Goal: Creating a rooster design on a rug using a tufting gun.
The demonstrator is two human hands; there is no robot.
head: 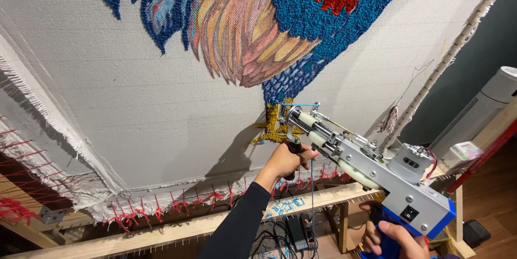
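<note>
A dark grey-green wall [487, 38] is seen on the right, with a white tower fan [484, 108] parked against it, and brown wood flooring [498, 199] below

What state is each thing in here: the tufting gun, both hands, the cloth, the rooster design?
Tufting gun: tip pressed against the cloth at the yellow leg.
Left hand: gripping the gun's front handle.
Right hand: gripping the blue rear grip.
Backing cloth: stretched on the wooden frame.
Rooster design: partly tufted, feathers mostly unfilled.
</note>
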